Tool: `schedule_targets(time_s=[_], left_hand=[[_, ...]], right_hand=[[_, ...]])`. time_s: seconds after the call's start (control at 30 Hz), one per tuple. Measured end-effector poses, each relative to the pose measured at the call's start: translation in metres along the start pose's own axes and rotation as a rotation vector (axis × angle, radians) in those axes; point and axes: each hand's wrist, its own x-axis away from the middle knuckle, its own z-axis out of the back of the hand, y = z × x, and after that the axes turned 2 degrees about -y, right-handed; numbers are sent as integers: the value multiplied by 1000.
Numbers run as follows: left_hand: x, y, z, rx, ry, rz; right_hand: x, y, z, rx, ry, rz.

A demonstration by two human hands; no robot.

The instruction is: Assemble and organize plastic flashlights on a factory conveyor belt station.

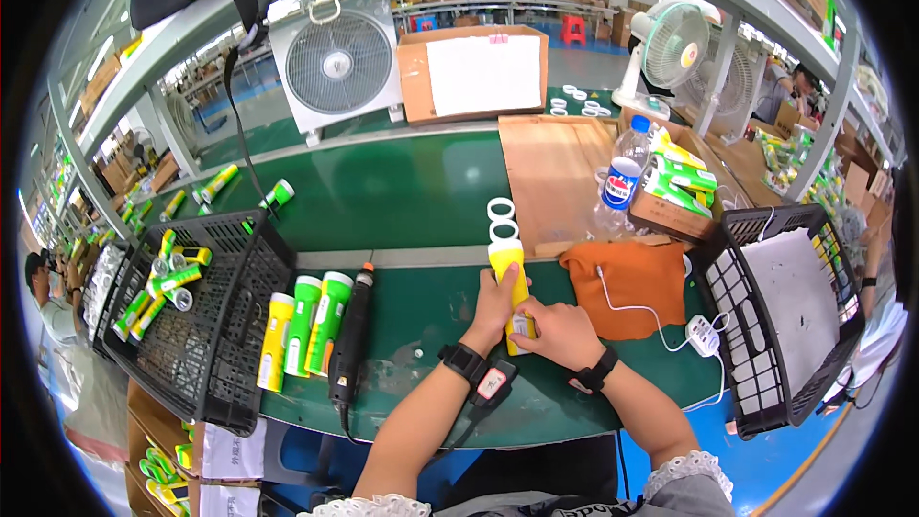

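A yellow flashlight (507, 257) is held over the green bench mat (421, 311), its wide head pointing away from me. My left hand (492, 304) is closed round its body, just below the head. My right hand (563, 333) grips the lower end, with the thumb pressed against the body. Just beyond the head lie two white rings (504, 231). To the left, a yellow flashlight (275, 345) and two green-and-white flashlights (328, 325) lie side by side, next to a black electric screwdriver (351, 340).
Black crates stand at the left (206, 364) and right (766, 325); the left one holds several flashlights. An orange cloth (627, 292) lies right of my hands, with a white cable and power block (703, 335). A bottle (622, 177) and a box of flashlights (675, 211) stand behind it.
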Motion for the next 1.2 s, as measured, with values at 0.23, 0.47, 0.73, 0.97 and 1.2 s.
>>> schedule_targets(time_s=[0.23,0.47,0.73,0.97,1.2], left_hand=[[2,-8,-1,3,-8,-53],[0,3,4,169,-60,-63],[-6,7,8,329,-68,-174],[3,2,-2,256,-180,-74],[9,8,-9,123,-196,22]], right_hand=[[-3,12,-3,-589,-111,2],[-5,17,24,-802,-737,340],[-13,30,27,-438,-394,241],[-14,25,5,-361,37,-31],[-19,92,10,-200,354,-373]])
